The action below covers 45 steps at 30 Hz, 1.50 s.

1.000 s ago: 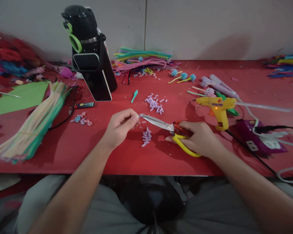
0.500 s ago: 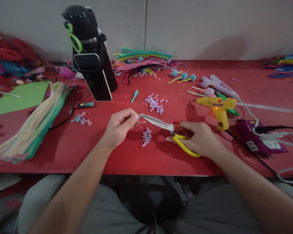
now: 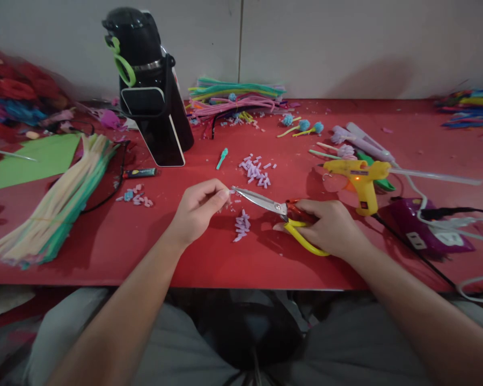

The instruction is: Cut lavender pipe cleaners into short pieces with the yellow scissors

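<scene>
Over the red table [image 3: 209,265], left hand [image 3: 199,209] pinched a tiny lilac piece [image 3: 232,191] at its fingertips, right hand [image 3: 326,228] grasped scissors [image 3: 279,208] by the handles, blade tips just beside that piece, lilac bits [image 3: 255,174] lay beyond the blades.

The scissors [image 3: 261,200], with silver blades and one red and one yellow handle, are held aslant, blades pointing left and slightly away. Right at their tip is a small, pinched lilac piece [image 3: 232,192], mostly hidden; contact is unclear. Beyond the blades lies a loose lilac heap [image 3: 254,172] of short bits; nearer than them, a rough lilac row [image 3: 242,226].
</scene>
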Motion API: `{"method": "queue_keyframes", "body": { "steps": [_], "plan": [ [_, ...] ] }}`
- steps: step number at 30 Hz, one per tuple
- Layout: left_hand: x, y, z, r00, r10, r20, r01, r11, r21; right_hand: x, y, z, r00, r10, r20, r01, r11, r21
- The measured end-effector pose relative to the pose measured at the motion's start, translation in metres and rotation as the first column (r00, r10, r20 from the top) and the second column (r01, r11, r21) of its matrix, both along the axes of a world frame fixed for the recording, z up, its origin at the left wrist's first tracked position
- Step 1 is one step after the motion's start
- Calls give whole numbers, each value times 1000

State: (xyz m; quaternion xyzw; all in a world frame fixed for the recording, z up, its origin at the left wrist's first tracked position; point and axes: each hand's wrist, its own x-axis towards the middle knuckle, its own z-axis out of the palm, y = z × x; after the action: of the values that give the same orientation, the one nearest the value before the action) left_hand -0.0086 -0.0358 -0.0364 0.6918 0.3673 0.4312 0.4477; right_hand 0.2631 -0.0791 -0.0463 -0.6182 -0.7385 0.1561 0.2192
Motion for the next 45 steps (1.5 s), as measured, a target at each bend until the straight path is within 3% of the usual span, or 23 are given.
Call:
{"method": "queue_keyframes", "body": {
  "steps": [6, 12, 29, 45],
  "plan": [
    [3, 0, -1, 994, 8, 105, 4, 993, -114, 2, -3, -2, 1000, 11, -22, -11, 1000, 9],
    [6, 1, -1, 993, 49, 107, -36, 992, -124, 2, -3, -3, 1000, 15, -23, -16, 1000, -10],
    [4, 0, -1, 977, -90, 193, 135, 963, -233, 4, -3, -2, 999, 50, -21, -51, 999, -12],
    [5, -1, 1, 947, -137, 289, 234, 914, -332, 4, -1, -6, 998, 52, -23, -52, 999, 10]
  ]
}}
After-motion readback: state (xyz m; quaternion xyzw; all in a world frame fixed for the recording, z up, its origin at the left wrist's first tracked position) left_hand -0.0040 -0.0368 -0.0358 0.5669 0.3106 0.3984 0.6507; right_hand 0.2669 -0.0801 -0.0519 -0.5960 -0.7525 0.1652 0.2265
